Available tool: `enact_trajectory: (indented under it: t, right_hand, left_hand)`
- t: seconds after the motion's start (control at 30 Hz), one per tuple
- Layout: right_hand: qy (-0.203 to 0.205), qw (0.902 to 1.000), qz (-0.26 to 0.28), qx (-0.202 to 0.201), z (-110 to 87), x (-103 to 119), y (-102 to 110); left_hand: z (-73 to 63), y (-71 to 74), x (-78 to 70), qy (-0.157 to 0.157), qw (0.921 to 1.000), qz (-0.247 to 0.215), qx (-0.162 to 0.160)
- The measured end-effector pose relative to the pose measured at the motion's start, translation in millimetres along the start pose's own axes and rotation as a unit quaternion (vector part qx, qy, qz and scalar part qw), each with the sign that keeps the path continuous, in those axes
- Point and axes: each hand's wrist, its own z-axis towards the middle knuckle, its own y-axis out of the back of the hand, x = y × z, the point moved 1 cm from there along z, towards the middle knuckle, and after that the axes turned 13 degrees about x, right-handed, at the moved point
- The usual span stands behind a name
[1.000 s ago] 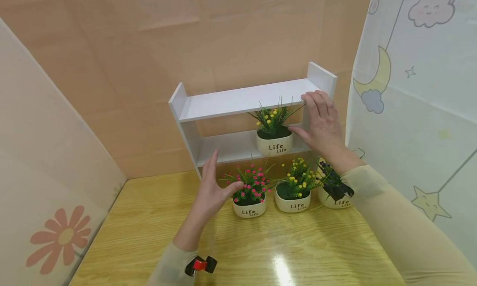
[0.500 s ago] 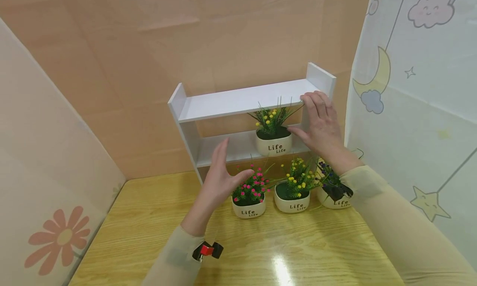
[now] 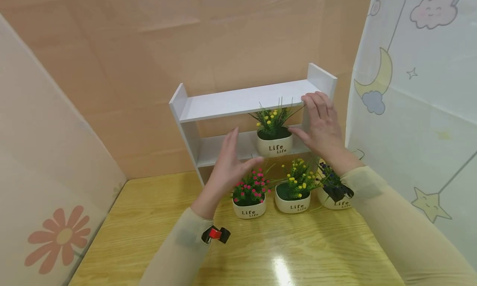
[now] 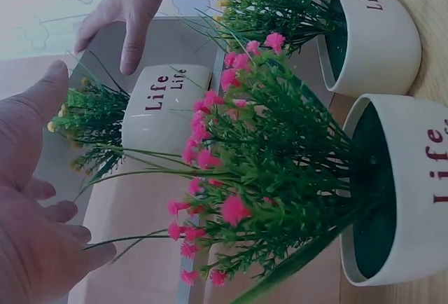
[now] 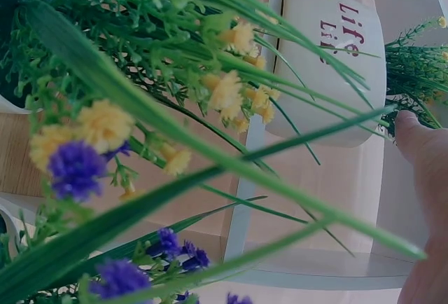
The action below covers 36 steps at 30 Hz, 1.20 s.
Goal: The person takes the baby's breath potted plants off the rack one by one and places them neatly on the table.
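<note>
A cream "Life" pot (image 3: 275,146) with yellow flowers stands on the middle board of a white two-board shelf unit (image 3: 238,99). My right hand (image 3: 323,124) is at the unit's right side, fingers spread by the upper board's front edge. Its thumb (image 5: 414,136) lies at or very near the pot's rim; contact is unclear. To the left of that pot, my left hand (image 3: 230,166) is raised with straight fingers and thumb apart, holding nothing. It partly covers a pink-flowered pot (image 3: 249,210) standing on the table below.
Beside the pink-flowered pot on the wooden table (image 3: 149,228) stand a yellow-flowered pot (image 3: 292,204) and, farther right, a purple-flowered pot (image 3: 331,202), partly behind my right forearm. A peach cloth (image 3: 112,70) hangs behind; a printed curtain (image 3: 413,112) is at the right.
My left hand has moved up and to the right, from beside the pink flowers toward the pot on the shelf. My right hand and the pots have stayed put.
</note>
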Motion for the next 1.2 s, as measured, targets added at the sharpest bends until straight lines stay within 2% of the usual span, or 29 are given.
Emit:
enact_trajectory:
  t: [0.23,0.57,1.2]
  right_hand:
    - [0.001,1.0000,0.000,-0.004,0.1,0,-1]
    - [0.004,0.9999,-0.006,-0.007,0.8,0,-2]
    - [-0.002,0.9999,-0.007,0.007,0.6,-1,0]
  left_hand:
    - [18.1,-2.2,-2.7,-0.006,1.0000,0.006,-0.002]
    - [39.2,-7.3,-3.8,0.000,0.9998,0.014,0.017]
    - [65.9,-24.1,-5.0,0.007,0.9989,-0.016,0.043]
